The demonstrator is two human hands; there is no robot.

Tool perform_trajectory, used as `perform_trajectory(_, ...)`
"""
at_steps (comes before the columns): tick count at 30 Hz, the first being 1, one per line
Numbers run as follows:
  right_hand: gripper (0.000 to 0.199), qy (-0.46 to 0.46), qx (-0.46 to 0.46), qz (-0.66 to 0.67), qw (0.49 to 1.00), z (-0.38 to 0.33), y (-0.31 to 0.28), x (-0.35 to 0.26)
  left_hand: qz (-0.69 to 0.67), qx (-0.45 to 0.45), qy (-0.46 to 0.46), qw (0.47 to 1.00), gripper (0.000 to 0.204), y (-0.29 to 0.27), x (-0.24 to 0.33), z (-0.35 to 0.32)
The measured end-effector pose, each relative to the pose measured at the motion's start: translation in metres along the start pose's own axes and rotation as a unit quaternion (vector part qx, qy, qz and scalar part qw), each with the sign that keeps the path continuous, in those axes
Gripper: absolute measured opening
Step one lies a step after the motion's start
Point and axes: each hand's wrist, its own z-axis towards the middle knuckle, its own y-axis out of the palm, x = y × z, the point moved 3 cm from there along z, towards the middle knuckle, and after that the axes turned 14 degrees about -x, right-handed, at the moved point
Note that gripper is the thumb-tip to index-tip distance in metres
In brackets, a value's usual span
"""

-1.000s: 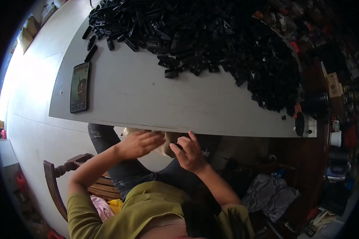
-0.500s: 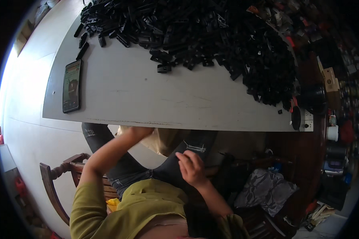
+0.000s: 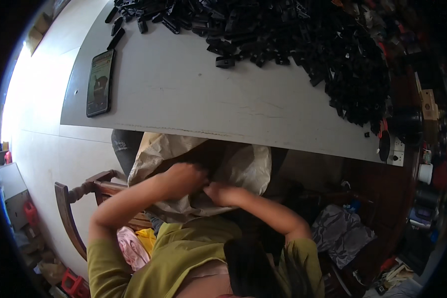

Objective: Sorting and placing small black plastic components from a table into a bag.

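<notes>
Surrounding the left grip [image 3: 185, 179] and right grip [image 3: 220, 194], a sack [image 3: 252, 169] gapes.

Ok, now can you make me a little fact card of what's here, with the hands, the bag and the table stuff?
Left hand: over the mouth of the beige sack; too blurred to tell if it holds something
Right hand: close beside the left hand; its grip can't be made out
Sack: wide open, at the near edge of the table
Table: grey top
Black pieces: heaped on the table's far and right parts
Phone: on the table's left part, screen lit
Shirt: green
</notes>
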Motion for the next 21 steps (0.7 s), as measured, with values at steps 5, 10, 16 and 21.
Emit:
perform_trajectory(5,0.035,0.022,0.162,0.04,0.986,-0.007,0.003,-0.012,-0.379,-0.158,-0.142,0.901,0.032,0.219,-0.193,0.042)
perform_trajectory(10,0.034,0.108,0.149,0.006,0.983,0.02,0.034,0.045,-0.48,-0.073,-0.183,0.855,0.041,0.104,-0.09,0.037)
perform_trajectory(16,0.012,0.056,0.274,-0.149,0.948,-0.013,-0.016,0.002,-0.127,0.109,-0.346,0.923,0.052,0.007,-0.041,-0.026)
perform_trajectory(21,0.01,0.12,0.212,-0.209,0.947,-0.036,-0.026,-0.032,-0.316,0.235,-0.143,0.908,0.071,0.041,-0.059,-0.04)
